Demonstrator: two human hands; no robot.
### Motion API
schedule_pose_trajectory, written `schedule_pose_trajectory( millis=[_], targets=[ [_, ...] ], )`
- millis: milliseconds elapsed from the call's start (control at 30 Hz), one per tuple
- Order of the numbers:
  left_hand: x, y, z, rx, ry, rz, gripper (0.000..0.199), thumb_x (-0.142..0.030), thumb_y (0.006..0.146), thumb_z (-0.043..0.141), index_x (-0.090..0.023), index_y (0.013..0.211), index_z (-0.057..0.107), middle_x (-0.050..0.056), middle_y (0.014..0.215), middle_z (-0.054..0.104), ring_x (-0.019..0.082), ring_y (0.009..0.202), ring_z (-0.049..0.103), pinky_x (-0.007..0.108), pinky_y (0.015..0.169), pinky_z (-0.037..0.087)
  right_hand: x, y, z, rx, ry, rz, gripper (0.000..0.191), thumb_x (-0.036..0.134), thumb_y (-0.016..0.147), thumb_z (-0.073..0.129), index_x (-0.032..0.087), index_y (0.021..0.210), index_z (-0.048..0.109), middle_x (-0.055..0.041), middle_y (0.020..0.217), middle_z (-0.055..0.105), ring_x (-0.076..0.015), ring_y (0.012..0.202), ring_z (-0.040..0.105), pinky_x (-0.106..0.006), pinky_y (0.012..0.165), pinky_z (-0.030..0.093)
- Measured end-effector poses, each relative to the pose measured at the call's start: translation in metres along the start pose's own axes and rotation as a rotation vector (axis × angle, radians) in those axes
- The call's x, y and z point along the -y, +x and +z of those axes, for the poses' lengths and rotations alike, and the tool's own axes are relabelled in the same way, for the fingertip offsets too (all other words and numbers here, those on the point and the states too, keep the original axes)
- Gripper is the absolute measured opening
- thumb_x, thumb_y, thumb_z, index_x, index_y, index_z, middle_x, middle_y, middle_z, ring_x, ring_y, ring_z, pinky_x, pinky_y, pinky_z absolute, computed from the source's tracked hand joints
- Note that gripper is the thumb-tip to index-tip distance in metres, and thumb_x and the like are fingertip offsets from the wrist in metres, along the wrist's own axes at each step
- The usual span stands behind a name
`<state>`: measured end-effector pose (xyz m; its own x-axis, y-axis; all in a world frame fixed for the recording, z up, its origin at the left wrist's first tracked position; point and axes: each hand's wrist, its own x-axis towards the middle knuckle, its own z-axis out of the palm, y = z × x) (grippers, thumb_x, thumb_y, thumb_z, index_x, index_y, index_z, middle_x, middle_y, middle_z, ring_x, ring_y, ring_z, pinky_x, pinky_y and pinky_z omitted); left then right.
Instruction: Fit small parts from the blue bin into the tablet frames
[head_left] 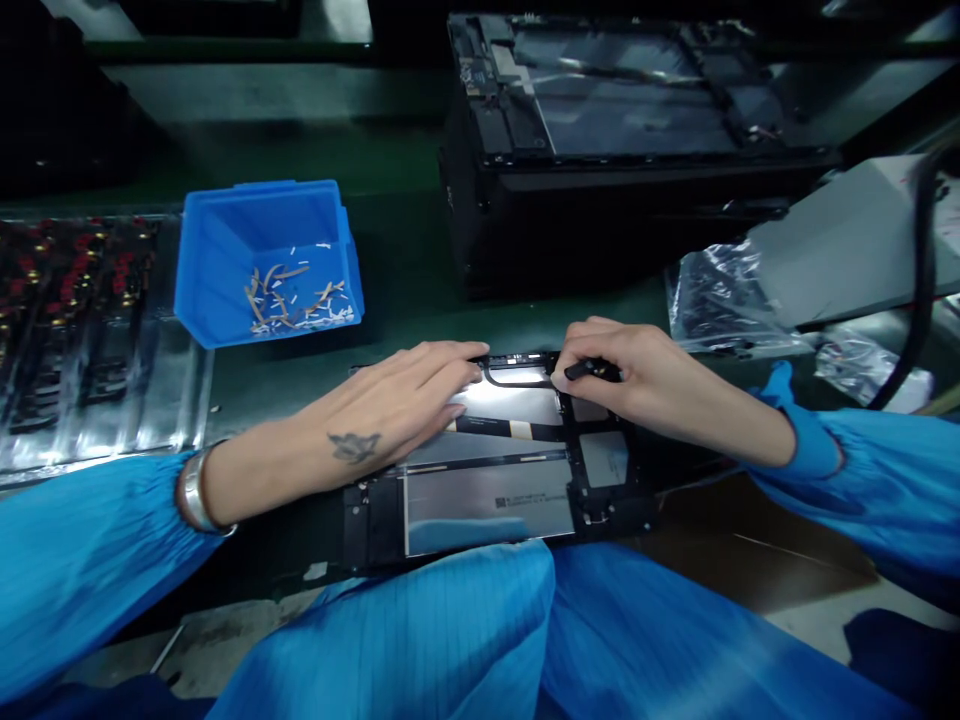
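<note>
An opened tablet-like device [491, 500] with a black frame and silver battery panels lies in front of me, close to my body. My left hand [409, 400] rests across its upper left part, fingers stretched out and fingertips near the far edge. A thin black cable [517, 384] runs along that edge between my two hands. My right hand [622, 365] is closed in a pinch at the upper right of the device. A small black part [594, 370] shows between its curled fingers; its exact kind is hard to make out.
A blue bin [262, 230] with small white and tan scraps stands at back left. Trays of parts with red bits [82, 300] lie far left. Behind the device rises a stack of black device housings [600, 190]. Clear plastic bags [720, 300] and a grey box [832, 240] sit right.
</note>
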<state>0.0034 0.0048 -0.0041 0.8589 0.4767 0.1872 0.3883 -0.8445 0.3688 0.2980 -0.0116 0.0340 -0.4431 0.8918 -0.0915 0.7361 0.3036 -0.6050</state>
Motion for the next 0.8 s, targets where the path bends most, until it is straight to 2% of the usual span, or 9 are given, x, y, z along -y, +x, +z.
schedule_pose_trajectory(
  millis=[233, 600, 800],
  targets=[
    [-0.0033, 0.0035, -0.0013, -0.001, 0.134, 0.071, 0.023, -0.02, 0.11, 0.039, -0.014, 0.129, 0.05, 0.013, 0.153, 0.045, 0.026, 0.138, 0.048, 0.037, 0.108, 0.046, -0.0007, 0.0028, 0.0006, 0.003, -0.026, 0.002, 0.014, 0.024, 0.087, 0.062, 0.02, 0.074, 0.067, -0.0041, 0.079, 0.063, -0.0208, 0.078, 0.057, -0.035, 0.069, 0.039],
    [-0.0053, 0.0069, -0.0043, 0.015, 0.216, 0.128, 0.024, -0.008, 0.104, 0.037, -0.012, 0.123, 0.05, 0.019, 0.149, 0.05, 0.03, 0.13, 0.054, 0.045, 0.098, 0.057, 0.0002, 0.0058, -0.0009, 0.001, -0.028, -0.012, 0.016, 0.026, 0.087, 0.062, 0.02, 0.073, 0.068, -0.0041, 0.078, 0.065, -0.0203, 0.075, 0.059, -0.034, 0.066, 0.04],
    [-0.0047, 0.0088, -0.0061, 0.018, 0.302, 0.187, 0.023, -0.01, 0.106, 0.037, -0.008, 0.123, 0.053, 0.022, 0.148, 0.051, 0.035, 0.131, 0.055, 0.048, 0.101, 0.057, -0.0022, 0.0039, -0.0033, -0.001, 0.024, -0.02, 0.016, 0.029, 0.088, 0.064, 0.021, 0.076, 0.069, -0.0035, 0.08, 0.065, -0.0196, 0.075, 0.06, -0.034, 0.068, 0.041]
  ],
)
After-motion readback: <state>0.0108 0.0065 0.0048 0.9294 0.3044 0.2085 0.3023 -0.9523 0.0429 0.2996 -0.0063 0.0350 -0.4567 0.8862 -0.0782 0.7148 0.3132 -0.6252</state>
